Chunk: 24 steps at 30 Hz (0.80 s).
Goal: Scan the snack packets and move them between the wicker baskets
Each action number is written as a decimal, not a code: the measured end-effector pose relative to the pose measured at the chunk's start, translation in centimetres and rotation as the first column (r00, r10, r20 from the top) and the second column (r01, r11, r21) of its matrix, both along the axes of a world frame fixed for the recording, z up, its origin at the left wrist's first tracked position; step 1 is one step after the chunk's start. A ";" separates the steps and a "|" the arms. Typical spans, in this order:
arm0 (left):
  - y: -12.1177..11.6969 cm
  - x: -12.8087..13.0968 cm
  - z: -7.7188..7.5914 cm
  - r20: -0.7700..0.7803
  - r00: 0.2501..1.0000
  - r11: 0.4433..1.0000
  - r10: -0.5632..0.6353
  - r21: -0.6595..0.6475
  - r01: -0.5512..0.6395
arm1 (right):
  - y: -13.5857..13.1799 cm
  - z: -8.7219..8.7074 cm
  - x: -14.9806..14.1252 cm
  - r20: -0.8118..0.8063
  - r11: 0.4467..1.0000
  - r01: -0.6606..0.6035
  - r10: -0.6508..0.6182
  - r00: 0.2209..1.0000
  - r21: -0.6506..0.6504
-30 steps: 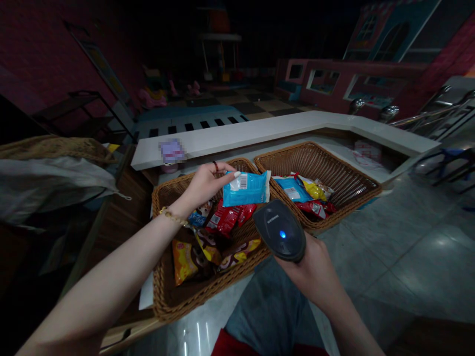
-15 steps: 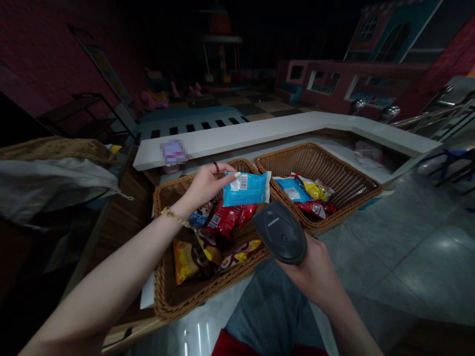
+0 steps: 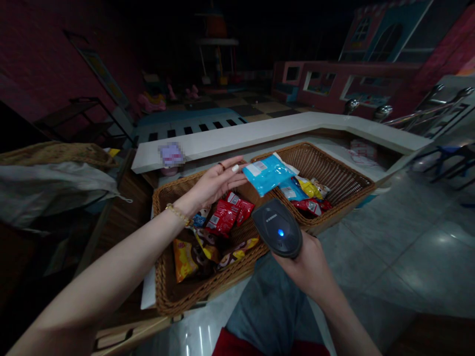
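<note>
My left hand (image 3: 215, 183) reaches over the left wicker basket (image 3: 166, 291), fingers stretched out and open. A blue snack packet (image 3: 267, 173) hangs tilted just past its fingertips, above the gap between the two baskets; I cannot tell whether a fingertip still touches it. My right hand (image 3: 308, 264) grips a black handheld barcode scanner (image 3: 277, 228), whose blue light is lit, in front of the baskets. The left basket holds several red, yellow and brown snack packets (image 3: 226, 215). The right wicker basket (image 3: 334, 170) holds a few blue, yellow and red packets.
Both baskets sit on a low counter behind a raised white ledge (image 3: 267, 131). A grey bag (image 3: 52, 188) lies at the left. Grey tiled floor (image 3: 408, 232) spreads to the right. My knees show at the bottom. Dark play-area structures stand beyond.
My left hand has opened its fingers, and the blue packet has moved right and turned, toward the right basket. The scanner's blue light went off and is on again.
</note>
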<state>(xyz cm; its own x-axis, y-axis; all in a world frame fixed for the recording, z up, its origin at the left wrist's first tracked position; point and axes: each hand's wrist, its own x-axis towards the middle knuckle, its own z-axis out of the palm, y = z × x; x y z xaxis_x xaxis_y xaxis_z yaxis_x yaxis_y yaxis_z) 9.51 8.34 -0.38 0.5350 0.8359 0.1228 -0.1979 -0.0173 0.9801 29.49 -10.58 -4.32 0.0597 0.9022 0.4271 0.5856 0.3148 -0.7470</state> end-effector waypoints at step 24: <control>1.8 -2.6 -4.4 -0.973 -0.060 0.801 0.221 0.146 0.580 | -0.7 -1.4 0.8 0.000 0.999 0.025 -0.025 1.000 -0.040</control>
